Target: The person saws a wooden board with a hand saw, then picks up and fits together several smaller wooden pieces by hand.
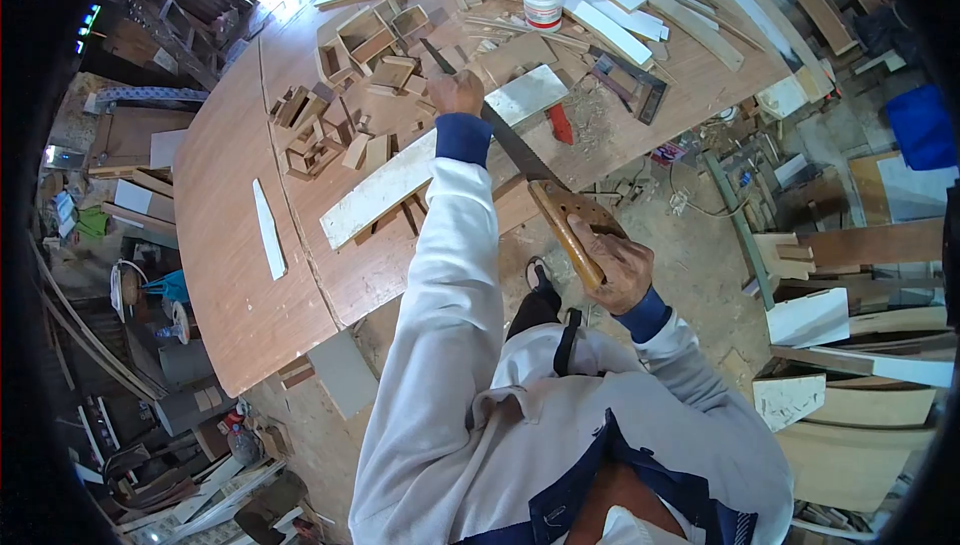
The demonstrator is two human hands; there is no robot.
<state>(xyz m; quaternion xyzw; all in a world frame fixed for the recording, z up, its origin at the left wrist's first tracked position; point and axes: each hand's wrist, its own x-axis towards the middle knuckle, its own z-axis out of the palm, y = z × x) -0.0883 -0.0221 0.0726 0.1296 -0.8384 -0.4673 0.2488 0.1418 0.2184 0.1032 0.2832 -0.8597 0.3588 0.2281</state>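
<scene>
Head view: the right hand [612, 270] wraps firmly round the wooden handle [562, 235] of a handsaw [516, 149], fingers curled through and closed on it. From that grip the blade slants forward and to the left, crossing a long white board [382, 187] towards the left hand [456, 93], with a dark tip showing just past the knuckles. The left hand is bunched beyond the board's far edge; whether it pinches the blade or bears down on something beneath, I cannot tell.

Small wooden pieces [352, 150] lie to the left of the left hand on the brown table [235, 320], and a white jar [543, 10] stands ahead of it, off to the right. Nearer the right grip, a red piece [560, 125] lies just beside the blade.

The handsaw looks fairly light, its blade thin and springy, liable to bow if pushed sideways; the toothed edge is no place for fingers, so the wooden handle is the safe hold. The board seems stiff and flat, perhaps slippery where dusty, and best pressed by its broad face, clear of the teeth.
</scene>
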